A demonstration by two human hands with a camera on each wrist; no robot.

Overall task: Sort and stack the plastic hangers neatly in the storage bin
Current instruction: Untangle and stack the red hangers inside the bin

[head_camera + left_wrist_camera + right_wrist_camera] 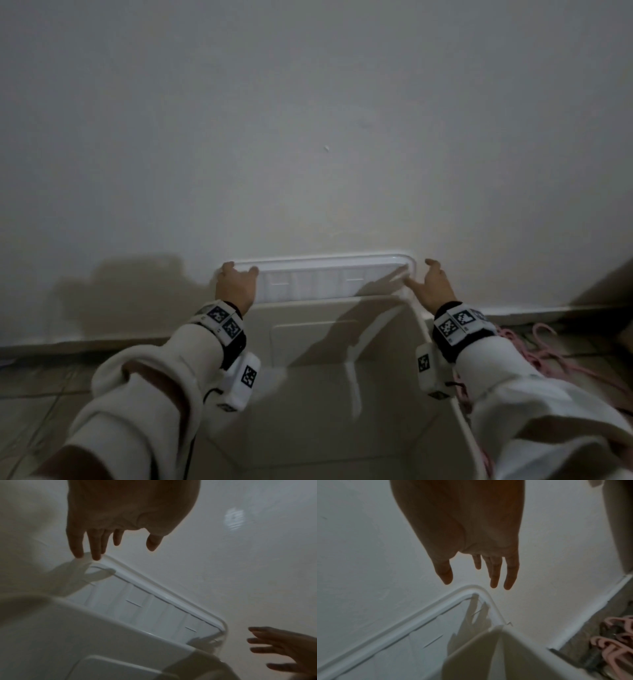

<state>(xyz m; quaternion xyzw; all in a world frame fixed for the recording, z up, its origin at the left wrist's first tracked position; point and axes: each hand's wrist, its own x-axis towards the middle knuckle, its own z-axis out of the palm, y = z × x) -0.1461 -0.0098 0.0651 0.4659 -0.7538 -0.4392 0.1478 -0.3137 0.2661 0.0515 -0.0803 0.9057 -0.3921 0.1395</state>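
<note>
Two hands reach forward in the head view, one at each end of a white lid that leans against the wall behind the bin. Our left hand sits at the lid's left corner, fingers bent over its top edge. Our right hand is beside the right corner, fingers spread and relaxed, gripping nothing; we cannot tell if it touches the lid. The bin is pale, open-topped, with smooth walls and nothing visible inside. Pink hangers lie in a loose tangle on the tiled floor to the right of the bin, outside it. Both sleeves are cream, with tagged wrist bands.

Left wrist view: left hand seen from the palm side, dim. Its fingertips touch the rounded corner of the lid; fingers nearly straight, thumb apart, no closed grasp. The lid is translucent white with a raised rim and ribbed panels with short slots. The bin's rim runs below it. The right hand shows at lower right, fingers extended, clear of the lid.

Right wrist view: right hand hangs open above the lid's corner, fingertips just short of the rim, holding nothing. Bin corner below. The hangers appear at lower right on the floor by the baseboard: thin pink plastic, hooks curved, piled on each other.
</note>
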